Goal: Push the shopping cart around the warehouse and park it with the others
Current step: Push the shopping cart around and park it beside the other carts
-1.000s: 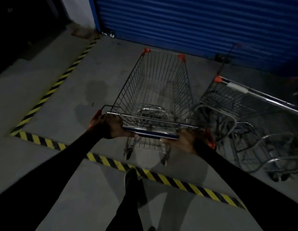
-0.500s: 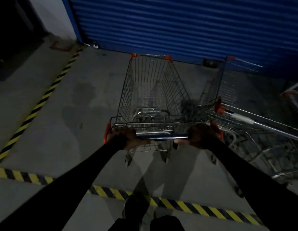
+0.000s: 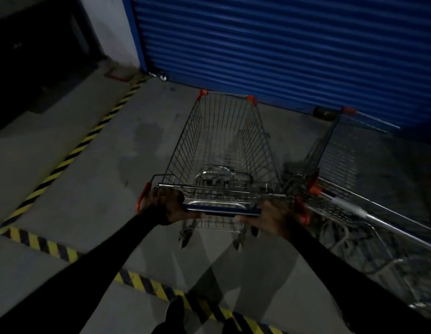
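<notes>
A: While light's this poor, what's readable on the hands?

B: left hand (image 3: 165, 204) is wrapped closed round the left end of the handle bar (image 3: 221, 209), fingers curled over the top. right hand (image 3: 273, 216) grips the right end, also closed, though it's blurred, so finger detail is soft. Both arms in black sleeves (image 3: 101, 266), stretched forward.

A: Cart position?

B: shopping cart (image 3: 224, 143) is straight ahead on the concrete floor (image 3: 108, 169), basket nose pointing at the blue roller shutter (image 3: 281, 49). Front rim with its orange corner caps (image 3: 202, 93) sits near the shutter's bottom edge; can't tell whether it touches. Basket looks empty apart from the folded child seat frame (image 3: 221, 177) at the handle end.

A: Other carts?

B: parked carts (image 3: 368, 213) are just beside it on the right, nested wire frames with an orange-capped handle (image 3: 314, 188) close to the right hand. Whether the held cart's side touches them, can't tell, too dark and smeared.

A: Floor markings?

B: yellow-black hazard stripe (image 3: 72, 153) runs along the left toward the shutter corner, and another crosses behind the cart, under the arms. The cart's rear wheels (image 3: 185, 238) are past that stripe, on the shutter side. One shoe (image 3: 174, 309) lands right at the stripe at the bottom edge.
</notes>
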